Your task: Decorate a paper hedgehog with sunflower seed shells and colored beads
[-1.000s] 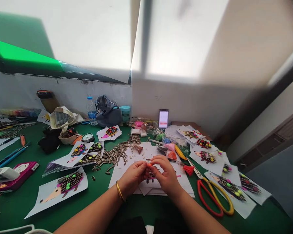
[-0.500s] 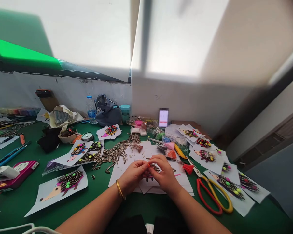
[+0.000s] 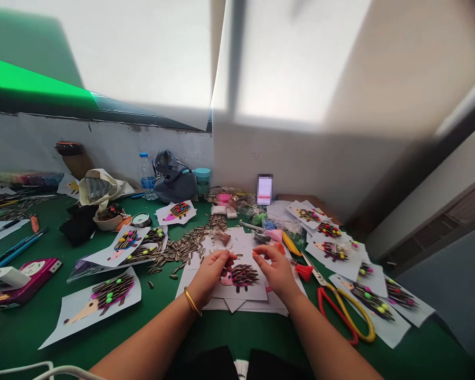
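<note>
A paper card [image 3: 257, 294] bears a hedgehog picture [image 3: 243, 275] with a pink face, dark feet and sunflower seeds as spines. My left hand [image 3: 218, 266] is at the card's left side, its thumb and fingers pinched together; what they hold, if anything, is too small to tell. To the right of the picture, my right hand [image 3: 272, 266] pinches a tiny orange-red piece between thumb and forefinger. Behind the hands lies a pile of sunflower seeds [image 3: 186, 243]. A lump of red clay [image 3: 303, 272] rests right of my right hand.
Large scissors [image 3: 340, 303] with red and yellow handles lie at the right. Finished hedgehog cards [image 3: 376, 303] spread beyond them, and another card [image 3: 103, 303] lies at the left. A phone [image 3: 265, 190] leans on the wall, near a bottle [image 3: 146, 177] and a bag [image 3: 174, 182].
My hands have moved apart, the left one leftward and the right one rightward, uncovering the hedgehog picture between them. The orange-red piece is now in my right fingertips.
</note>
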`<action>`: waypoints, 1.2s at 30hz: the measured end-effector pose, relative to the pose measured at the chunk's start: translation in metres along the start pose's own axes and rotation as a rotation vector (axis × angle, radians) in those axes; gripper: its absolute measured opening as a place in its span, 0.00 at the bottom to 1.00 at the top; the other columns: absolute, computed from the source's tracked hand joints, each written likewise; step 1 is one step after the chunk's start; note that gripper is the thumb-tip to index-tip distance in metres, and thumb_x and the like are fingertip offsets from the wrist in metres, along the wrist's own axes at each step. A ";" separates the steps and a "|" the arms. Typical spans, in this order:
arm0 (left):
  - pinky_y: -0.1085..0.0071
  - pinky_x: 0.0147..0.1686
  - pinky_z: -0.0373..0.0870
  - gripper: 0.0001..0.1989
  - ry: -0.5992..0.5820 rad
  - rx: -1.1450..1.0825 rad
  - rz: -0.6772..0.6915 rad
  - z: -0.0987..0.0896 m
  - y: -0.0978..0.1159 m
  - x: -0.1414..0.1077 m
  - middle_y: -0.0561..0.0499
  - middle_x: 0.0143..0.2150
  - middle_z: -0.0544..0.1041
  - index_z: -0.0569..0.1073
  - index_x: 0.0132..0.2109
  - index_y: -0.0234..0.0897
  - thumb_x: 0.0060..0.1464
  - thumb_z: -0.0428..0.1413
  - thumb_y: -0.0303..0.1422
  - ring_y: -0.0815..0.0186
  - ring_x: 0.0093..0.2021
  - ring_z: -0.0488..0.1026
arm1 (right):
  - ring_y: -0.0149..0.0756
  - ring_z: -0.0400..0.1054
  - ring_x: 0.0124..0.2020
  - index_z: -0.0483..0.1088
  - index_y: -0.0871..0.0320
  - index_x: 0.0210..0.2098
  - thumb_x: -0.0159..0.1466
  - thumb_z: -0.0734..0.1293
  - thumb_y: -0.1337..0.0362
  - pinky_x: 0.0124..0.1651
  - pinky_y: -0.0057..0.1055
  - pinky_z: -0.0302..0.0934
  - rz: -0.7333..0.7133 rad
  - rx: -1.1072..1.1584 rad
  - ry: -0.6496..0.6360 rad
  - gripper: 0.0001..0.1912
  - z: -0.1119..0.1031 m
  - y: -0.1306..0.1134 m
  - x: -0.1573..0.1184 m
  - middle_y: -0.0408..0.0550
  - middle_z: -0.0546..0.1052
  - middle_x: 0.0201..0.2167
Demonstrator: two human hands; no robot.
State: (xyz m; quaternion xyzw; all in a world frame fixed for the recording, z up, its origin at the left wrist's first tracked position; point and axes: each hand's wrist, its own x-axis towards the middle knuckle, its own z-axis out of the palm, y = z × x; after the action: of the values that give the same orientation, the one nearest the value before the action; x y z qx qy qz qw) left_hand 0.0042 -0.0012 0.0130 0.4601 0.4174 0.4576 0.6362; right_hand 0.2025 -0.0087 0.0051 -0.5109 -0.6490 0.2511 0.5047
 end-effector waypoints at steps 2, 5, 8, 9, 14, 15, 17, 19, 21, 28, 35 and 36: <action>0.75 0.28 0.58 0.20 0.058 0.085 0.055 -0.005 0.001 0.004 0.52 0.28 0.70 0.76 0.35 0.33 0.51 0.56 0.49 0.70 0.29 0.65 | 0.42 0.71 0.41 0.73 0.56 0.42 0.61 0.67 0.56 0.42 0.37 0.64 0.073 -0.032 -0.021 0.14 -0.005 0.008 0.004 0.50 0.78 0.40; 0.73 0.30 0.61 0.18 0.093 0.209 0.108 -0.009 0.001 0.008 0.51 0.29 0.71 0.76 0.35 0.34 0.53 0.54 0.46 0.68 0.30 0.67 | 0.41 0.72 0.39 0.74 0.56 0.40 0.60 0.66 0.57 0.38 0.35 0.64 0.110 -0.054 -0.107 0.13 -0.005 0.017 0.007 0.49 0.78 0.38; 0.70 0.33 0.64 0.15 0.096 0.398 0.167 -0.012 -0.001 0.013 0.49 0.30 0.74 0.76 0.35 0.34 0.54 0.54 0.43 0.65 0.32 0.69 | 0.40 0.72 0.40 0.75 0.56 0.36 0.61 0.65 0.59 0.41 0.35 0.64 0.047 -0.106 -0.168 0.10 0.003 0.018 0.004 0.48 0.79 0.37; 0.69 0.36 0.65 0.14 0.092 0.483 0.202 -0.013 -0.002 0.014 0.48 0.32 0.75 0.77 0.34 0.35 0.54 0.54 0.41 0.63 0.34 0.70 | 0.40 0.71 0.40 0.75 0.56 0.36 0.61 0.65 0.60 0.43 0.36 0.64 0.011 -0.132 -0.178 0.09 0.007 0.017 0.003 0.48 0.79 0.37; 0.64 0.47 0.64 0.11 0.033 0.888 0.356 -0.018 -0.010 0.016 0.46 0.40 0.77 0.78 0.38 0.38 0.56 0.50 0.32 0.59 0.44 0.71 | 0.39 0.70 0.38 0.75 0.54 0.35 0.60 0.66 0.67 0.42 0.35 0.61 -0.099 -0.291 -0.211 0.06 0.023 0.008 -0.001 0.45 0.79 0.34; 0.64 0.47 0.64 0.12 0.021 0.936 0.356 -0.019 -0.011 0.016 0.46 0.41 0.76 0.78 0.40 0.38 0.56 0.50 0.30 0.59 0.44 0.71 | 0.38 0.69 0.37 0.75 0.54 0.35 0.60 0.66 0.68 0.42 0.34 0.61 -0.116 -0.321 -0.213 0.06 0.025 0.007 0.000 0.44 0.79 0.33; 0.65 0.47 0.65 0.14 0.005 1.012 0.345 -0.019 -0.014 0.016 0.46 0.41 0.75 0.78 0.42 0.38 0.55 0.49 0.26 0.60 0.44 0.71 | 0.38 0.69 0.38 0.75 0.54 0.34 0.60 0.66 0.69 0.42 0.34 0.59 -0.160 -0.377 -0.200 0.06 0.028 0.006 0.001 0.44 0.78 0.33; 0.65 0.48 0.65 0.16 -0.009 1.068 0.341 -0.019 -0.015 0.015 0.46 0.41 0.75 0.78 0.43 0.38 0.53 0.48 0.23 0.60 0.45 0.71 | 0.39 0.68 0.40 0.76 0.53 0.34 0.60 0.68 0.68 0.44 0.35 0.58 -0.202 -0.426 -0.163 0.05 0.030 0.007 0.002 0.45 0.77 0.34; 0.65 0.48 0.65 0.18 -0.028 1.108 0.337 -0.017 -0.015 0.015 0.46 0.40 0.74 0.78 0.43 0.38 0.52 0.48 0.22 0.60 0.44 0.70 | 0.40 0.66 0.42 0.76 0.52 0.33 0.59 0.69 0.67 0.46 0.36 0.56 -0.222 -0.461 -0.122 0.04 0.031 0.006 0.002 0.46 0.76 0.35; 0.64 0.47 0.65 0.18 -0.053 1.159 0.316 -0.015 -0.016 0.014 0.45 0.40 0.73 0.79 0.44 0.37 0.52 0.48 0.21 0.59 0.44 0.70 | 0.40 0.65 0.41 0.77 0.52 0.33 0.60 0.70 0.65 0.46 0.38 0.53 -0.209 -0.518 -0.091 0.03 0.032 0.005 0.000 0.47 0.75 0.34; 0.65 0.47 0.65 0.17 -0.055 1.179 0.295 -0.014 -0.014 0.013 0.45 0.40 0.74 0.79 0.42 0.38 0.52 0.48 0.22 0.60 0.43 0.70 | 0.40 0.65 0.41 0.77 0.52 0.32 0.60 0.70 0.65 0.45 0.38 0.53 -0.184 -0.525 -0.104 0.03 0.032 0.007 -0.001 0.46 0.75 0.35; 0.65 0.47 0.65 0.17 -0.055 1.177 0.296 -0.014 -0.014 0.013 0.45 0.40 0.73 0.79 0.42 0.38 0.52 0.48 0.22 0.60 0.43 0.70 | 0.41 0.65 0.41 0.77 0.52 0.32 0.60 0.70 0.65 0.44 0.38 0.53 -0.188 -0.522 -0.104 0.03 0.033 0.007 -0.001 0.46 0.75 0.35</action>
State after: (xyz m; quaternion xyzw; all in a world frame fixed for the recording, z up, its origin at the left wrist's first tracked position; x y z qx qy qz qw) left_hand -0.0033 0.0117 -0.0051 0.7994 0.5155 0.2214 0.2150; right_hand 0.1757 -0.0008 -0.0136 -0.5474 -0.7615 0.0533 0.3431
